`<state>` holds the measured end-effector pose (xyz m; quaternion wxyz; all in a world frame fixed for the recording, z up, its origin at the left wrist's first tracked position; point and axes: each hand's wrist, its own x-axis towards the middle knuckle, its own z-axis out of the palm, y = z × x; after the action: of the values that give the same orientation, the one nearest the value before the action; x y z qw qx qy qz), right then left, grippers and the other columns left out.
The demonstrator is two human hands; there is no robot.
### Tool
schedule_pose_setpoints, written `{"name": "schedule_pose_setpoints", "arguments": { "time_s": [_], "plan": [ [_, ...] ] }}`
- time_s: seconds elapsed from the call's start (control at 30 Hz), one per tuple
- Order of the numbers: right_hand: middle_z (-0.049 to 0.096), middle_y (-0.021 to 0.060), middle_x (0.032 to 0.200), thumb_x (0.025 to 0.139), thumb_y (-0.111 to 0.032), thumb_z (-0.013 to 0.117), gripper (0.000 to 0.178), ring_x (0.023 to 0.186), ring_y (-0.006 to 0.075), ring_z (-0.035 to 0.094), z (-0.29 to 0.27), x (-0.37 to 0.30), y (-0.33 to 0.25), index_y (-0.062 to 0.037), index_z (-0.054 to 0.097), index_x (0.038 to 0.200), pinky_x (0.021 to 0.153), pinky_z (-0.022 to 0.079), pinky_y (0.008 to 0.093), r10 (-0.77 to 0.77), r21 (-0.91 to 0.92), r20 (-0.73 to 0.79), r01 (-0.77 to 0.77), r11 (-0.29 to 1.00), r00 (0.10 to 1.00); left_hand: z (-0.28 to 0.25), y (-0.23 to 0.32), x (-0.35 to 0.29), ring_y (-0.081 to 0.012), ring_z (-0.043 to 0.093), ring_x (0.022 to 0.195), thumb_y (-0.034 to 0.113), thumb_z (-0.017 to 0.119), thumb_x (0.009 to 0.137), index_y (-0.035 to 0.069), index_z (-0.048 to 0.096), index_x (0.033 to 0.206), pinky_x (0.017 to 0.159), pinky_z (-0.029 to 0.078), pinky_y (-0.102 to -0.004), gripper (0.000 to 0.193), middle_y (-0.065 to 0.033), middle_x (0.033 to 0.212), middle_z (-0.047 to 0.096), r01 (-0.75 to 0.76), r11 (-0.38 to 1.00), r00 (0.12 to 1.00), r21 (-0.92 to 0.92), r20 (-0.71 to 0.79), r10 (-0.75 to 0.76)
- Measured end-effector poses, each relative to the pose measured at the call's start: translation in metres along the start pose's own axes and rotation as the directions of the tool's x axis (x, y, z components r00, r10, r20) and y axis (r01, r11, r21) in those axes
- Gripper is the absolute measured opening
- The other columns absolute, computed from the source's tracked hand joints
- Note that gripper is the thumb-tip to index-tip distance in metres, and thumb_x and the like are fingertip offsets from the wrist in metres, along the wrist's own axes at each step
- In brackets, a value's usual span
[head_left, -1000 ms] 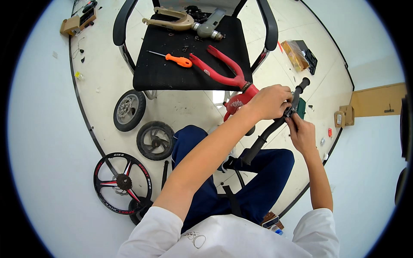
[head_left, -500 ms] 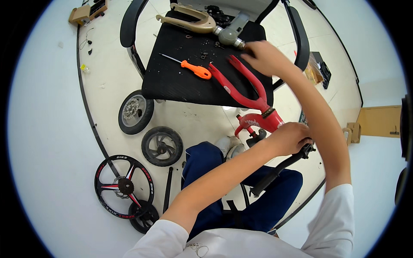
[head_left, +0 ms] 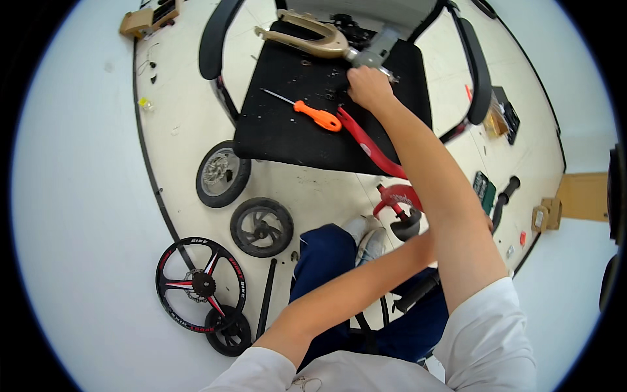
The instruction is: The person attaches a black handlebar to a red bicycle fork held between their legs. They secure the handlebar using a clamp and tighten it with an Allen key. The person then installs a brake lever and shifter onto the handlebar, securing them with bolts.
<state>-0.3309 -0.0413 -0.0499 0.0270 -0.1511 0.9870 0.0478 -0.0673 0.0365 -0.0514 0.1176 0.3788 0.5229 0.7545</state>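
Note:
My right hand [head_left: 371, 86] is over the black chair seat [head_left: 294, 144], fingers curled down by small dark parts [head_left: 331, 95]. What it pinches is hidden. Just beyond it lies a beige fork [head_left: 320, 44] with a grey joint. My left hand [head_left: 488, 223], mostly covered by my right forearm, is closed at the handlebar [head_left: 501, 206] of a red bike frame [head_left: 400, 196]. One red fork leg [head_left: 369, 145] rests over the seat's front edge; the other is hidden. An orange screwdriver [head_left: 318, 116] lies left of it.
Wheels lie on the floor to the left: a grey-hubbed wheel [head_left: 223, 174], a black wheel [head_left: 261, 227] and a larger black-and-red wheel [head_left: 201, 285]. Chair armrests [head_left: 212, 42] flank the seat. A green box [head_left: 483, 189] and cardboard boxes [head_left: 547, 214] are at right.
My right hand has moved from the end of the grey joint toward the small dark parts. Its forearm now crosses over my left hand and the red fork. The whole view has shifted slightly.

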Motion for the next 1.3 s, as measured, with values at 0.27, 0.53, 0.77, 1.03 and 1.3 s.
{"name": "schedule_pose_setpoints", "arguments": {
  "time_s": [0.27,0.53,0.77,1.03,1.3],
  "plan": [
    [0.072,0.0100,0.079,0.082,-0.014,0.072,0.018,0.072,0.0188,0.071,-0.150,-0.175,0.079,0.0017,0.068,0.089,0.071,0.057,0.0322,-0.032,0.488,-0.298,0.181,0.854,0.954,-0.033,0.059,0.021,-0.0283,0.069,0.078,0.014,0.075,0.086,0.003,0.076,0.098,0.072,0.056,-0.0346,0.016,-0.0155,0.092,0.072,0.060,0.974,0.994,0.218,0.078,-0.079],
    [0.069,0.0038,0.077,0.078,-0.004,0.075,0.017,0.071,0.0069,0.065,-0.164,-0.381,0.090,0.0042,0.067,0.091,0.067,0.053,0.0237,0.314,0.767,0.166,-0.322,0.555,0.935,-0.029,0.051,0.026,-0.0160,0.070,0.076,0.013,0.072,0.087,-0.002,0.074,0.097,0.073,0.056,-0.0309,0.018,-0.0119,0.085,0.075,0.254,0.962,0.967,0.098,0.003,-0.255],
    [0.070,0.0070,0.075,0.081,-0.007,0.070,0.017,0.067,0.0090,0.065,-0.131,-0.379,0.098,0.0067,0.070,0.092,0.066,0.054,0.0242,0.319,0.751,0.103,-0.284,0.596,0.942,-0.022,0.046,0.011,-0.0122,0.071,0.078,0.012,0.068,0.095,-0.004,0.073,0.107,0.073,0.057,-0.0241,0.021,-0.0087,0.092,0.075,0.383,0.923,0.917,-0.029,-0.104,-0.384],
    [0.071,0.0096,0.076,0.082,-0.006,0.068,0.016,0.065,0.0139,0.070,-0.124,-0.376,0.108,0.0075,0.068,0.089,0.065,0.057,0.0268,0.385,0.782,0.097,-0.310,0.541,0.918,-0.002,0.066,-0.011,-0.0208,0.074,0.087,0.009,0.069,0.089,-0.003,0.073,0.104,0.081,0.057,-0.0315,0.019,-0.0139,0.096,0.076,0.337,0.918,0.930,0.211,-0.228,-0.289],
    [0.072,0.0095,0.078,0.082,-0.003,0.068,0.014,0.070,0.0141,0.071,-0.125,-0.382,0.110,0.0070,0.069,0.092,0.070,0.057,0.0268,0.320,0.790,0.161,-0.316,0.526,0.934,-0.005,0.063,-0.019,-0.0292,0.072,0.085,0.004,0.066,0.088,-0.005,0.071,0.098,0.078,0.057,-0.0348,0.015,-0.0177,0.094,0.073,0.112,0.924,0.985,0.366,-0.161,-0.056]
  ]
}}
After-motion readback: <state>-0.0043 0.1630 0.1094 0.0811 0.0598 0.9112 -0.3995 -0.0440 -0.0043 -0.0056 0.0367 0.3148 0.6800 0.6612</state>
